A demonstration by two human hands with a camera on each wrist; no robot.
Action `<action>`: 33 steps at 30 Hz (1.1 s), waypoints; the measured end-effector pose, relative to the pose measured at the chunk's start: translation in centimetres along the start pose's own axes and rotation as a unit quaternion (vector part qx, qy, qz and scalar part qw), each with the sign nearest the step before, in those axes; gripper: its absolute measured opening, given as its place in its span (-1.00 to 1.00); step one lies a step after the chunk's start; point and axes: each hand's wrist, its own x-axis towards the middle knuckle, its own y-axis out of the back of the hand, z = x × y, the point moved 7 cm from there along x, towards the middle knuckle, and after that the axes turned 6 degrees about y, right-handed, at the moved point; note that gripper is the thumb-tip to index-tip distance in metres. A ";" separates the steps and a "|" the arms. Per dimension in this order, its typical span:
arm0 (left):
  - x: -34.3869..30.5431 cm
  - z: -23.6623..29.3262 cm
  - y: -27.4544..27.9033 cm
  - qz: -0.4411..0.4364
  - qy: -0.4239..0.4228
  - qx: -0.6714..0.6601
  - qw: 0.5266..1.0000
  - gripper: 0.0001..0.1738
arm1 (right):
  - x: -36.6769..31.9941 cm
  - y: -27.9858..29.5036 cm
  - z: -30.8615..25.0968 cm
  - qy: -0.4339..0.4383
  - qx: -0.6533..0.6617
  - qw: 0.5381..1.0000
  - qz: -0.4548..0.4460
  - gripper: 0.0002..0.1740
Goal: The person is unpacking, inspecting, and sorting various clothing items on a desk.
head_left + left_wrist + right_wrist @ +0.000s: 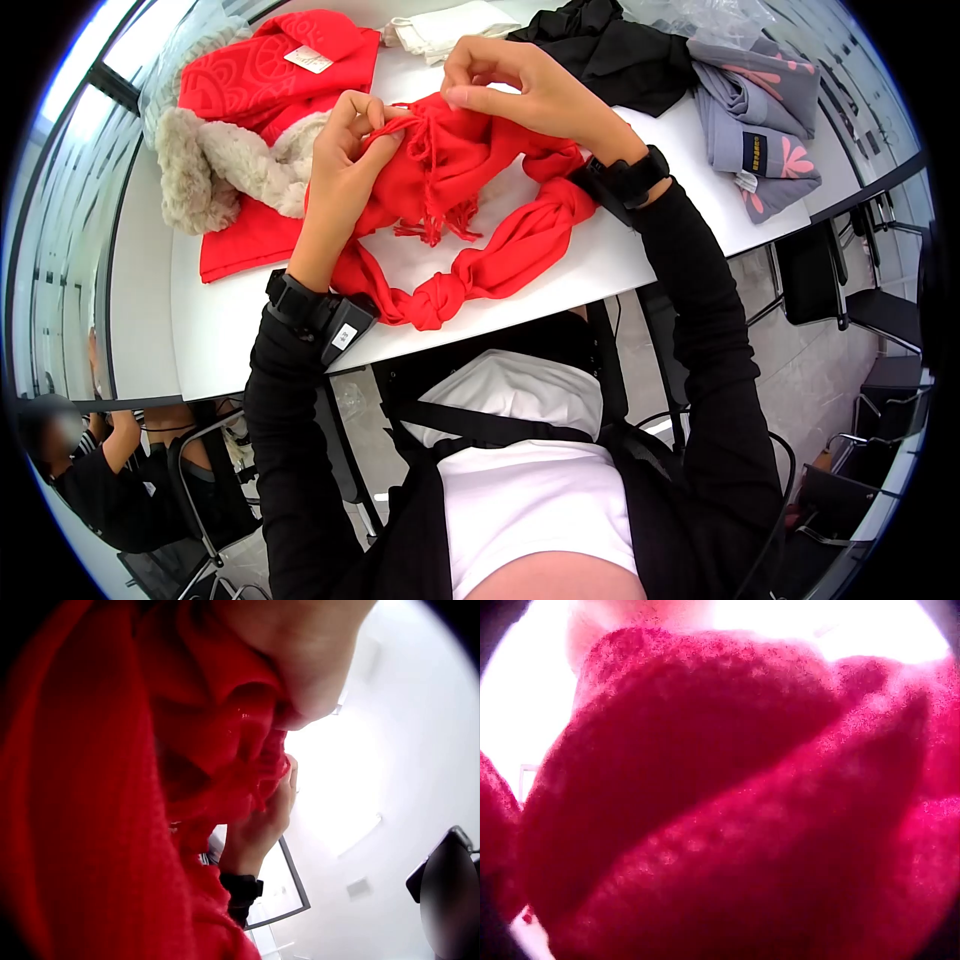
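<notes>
A red scarf point(520, 255) lies in a loop on the white table, with a knot point(437, 298) at the near side. Its gathered far part is raised between both hands, and twisted fringe point(430, 215) hangs down in the middle. My left hand point(345, 160) pinches the scarf left of the fringe between thumb and curled fingers. On the other side, my right hand point(535, 90) bends over the scarf's top edge, thumb and fingertips together at the cloth. Red fabric point(97, 787) fills much of the left wrist view and nearly all of the right wrist view.
Folded red cloth point(235, 75) with a white tag point(308, 58) and fluffy beige fabric point(190, 180) lie at the left. White cloth point(450, 28), black cloth point(610, 55) and a grey flowered textile point(745, 120) are along the back and right. A person point(110, 490) sits at lower left.
</notes>
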 end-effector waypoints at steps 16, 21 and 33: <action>0.0 -0.4 0.0 -0.006 0.004 0.005 1.000 -0.83 | -0.3 -1.5 -0.7 -0.009 -0.025 0.996 -0.079 -0.85; -0.1 -0.5 -0.1 -0.006 0.008 0.043 0.999 -0.82 | -0.1 -0.9 -0.9 0.018 -0.097 0.995 -0.032 -0.89; -0.3 -0.7 0.2 0.008 0.029 0.099 0.995 -0.87 | -0.7 1.5 -1.5 0.121 -0.462 0.879 0.018 -0.90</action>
